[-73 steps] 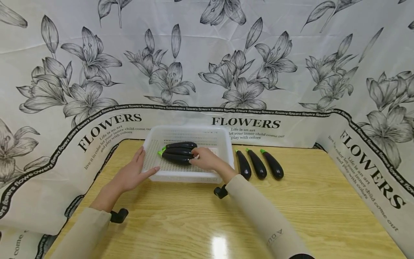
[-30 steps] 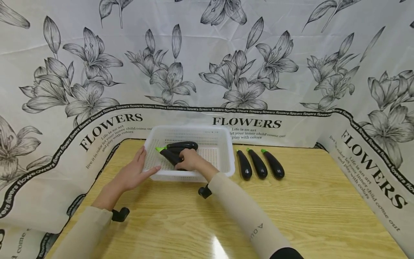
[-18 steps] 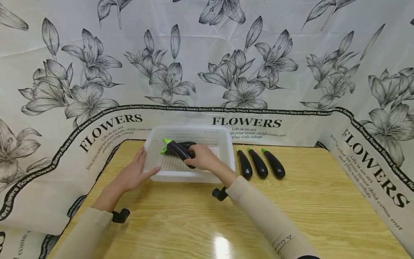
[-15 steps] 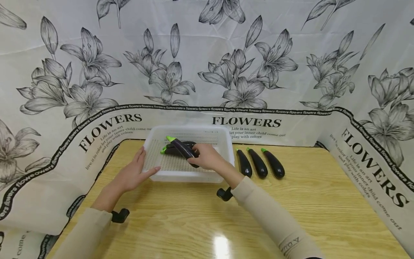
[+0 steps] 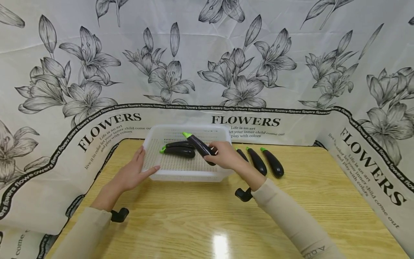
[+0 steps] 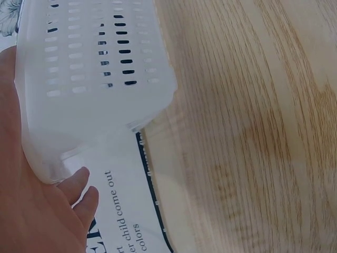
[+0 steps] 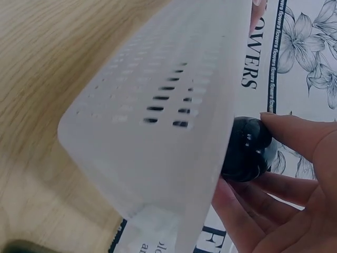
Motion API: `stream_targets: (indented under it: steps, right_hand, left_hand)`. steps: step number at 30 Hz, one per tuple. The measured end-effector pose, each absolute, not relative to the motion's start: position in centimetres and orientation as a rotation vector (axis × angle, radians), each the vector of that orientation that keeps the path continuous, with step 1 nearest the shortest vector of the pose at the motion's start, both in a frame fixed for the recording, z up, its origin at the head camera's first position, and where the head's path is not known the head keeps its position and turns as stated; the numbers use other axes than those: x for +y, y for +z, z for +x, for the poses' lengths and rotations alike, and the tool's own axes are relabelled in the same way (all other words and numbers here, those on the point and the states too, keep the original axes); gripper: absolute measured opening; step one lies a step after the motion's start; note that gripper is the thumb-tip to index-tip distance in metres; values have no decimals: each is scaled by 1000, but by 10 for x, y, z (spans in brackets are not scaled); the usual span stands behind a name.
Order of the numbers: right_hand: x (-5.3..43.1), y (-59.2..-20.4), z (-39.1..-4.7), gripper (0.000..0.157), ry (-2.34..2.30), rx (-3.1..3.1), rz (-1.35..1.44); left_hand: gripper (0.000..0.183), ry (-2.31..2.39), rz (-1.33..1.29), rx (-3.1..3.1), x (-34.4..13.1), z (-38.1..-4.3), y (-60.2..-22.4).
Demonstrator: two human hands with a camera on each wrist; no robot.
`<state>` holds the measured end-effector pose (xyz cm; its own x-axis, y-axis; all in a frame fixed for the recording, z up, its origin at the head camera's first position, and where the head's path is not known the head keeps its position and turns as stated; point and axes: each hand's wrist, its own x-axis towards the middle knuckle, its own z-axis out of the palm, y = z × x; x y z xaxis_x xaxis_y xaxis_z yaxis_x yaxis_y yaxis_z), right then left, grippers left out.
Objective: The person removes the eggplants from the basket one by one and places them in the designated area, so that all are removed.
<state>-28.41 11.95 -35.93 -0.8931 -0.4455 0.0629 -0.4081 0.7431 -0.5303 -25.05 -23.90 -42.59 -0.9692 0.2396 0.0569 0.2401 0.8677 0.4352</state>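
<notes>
A white perforated plastic basket (image 5: 185, 174) stands on the table. My left hand (image 5: 129, 175) rests against its left end, fingers extended along the side and thumb at the near rim. In the left wrist view the palm lies along the basket wall (image 6: 100, 113). Between thumb and fingers, my right hand (image 5: 226, 155) grips a dark purple eggplant (image 5: 198, 145) by its blunt end, green stem up and to the left, over the basket's right half. The right wrist view shows that rounded end (image 7: 246, 150) beside the rim. Inside the basket two eggplants (image 5: 179, 152) lie side by side.
Three more eggplants (image 5: 273, 163) lie in a row on the wooden table (image 5: 181, 216), right of the basket; the right hand and forearm partly cover the nearest one. A flower-printed cloth (image 5: 181, 72) hangs behind and around the table.
My right hand has picked one eggplant out of the three in the basket, tilted it stem-up and carried it rightward towards the basket's right side. The left hand has stayed in place.
</notes>
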Motion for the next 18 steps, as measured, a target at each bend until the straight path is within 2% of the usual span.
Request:
stream_targets:
  steps: [14, 18]
  right_hand:
    - [165, -355, -276, 45, -853, 2949, -636]
    - [177, -355, -274, 41, -866, 2979, -617]
  left_hand:
    - [108, -695, -387, -3030, -239, -250, -428]
    - [108, -704, -392, -3032, -239, -250, -428]
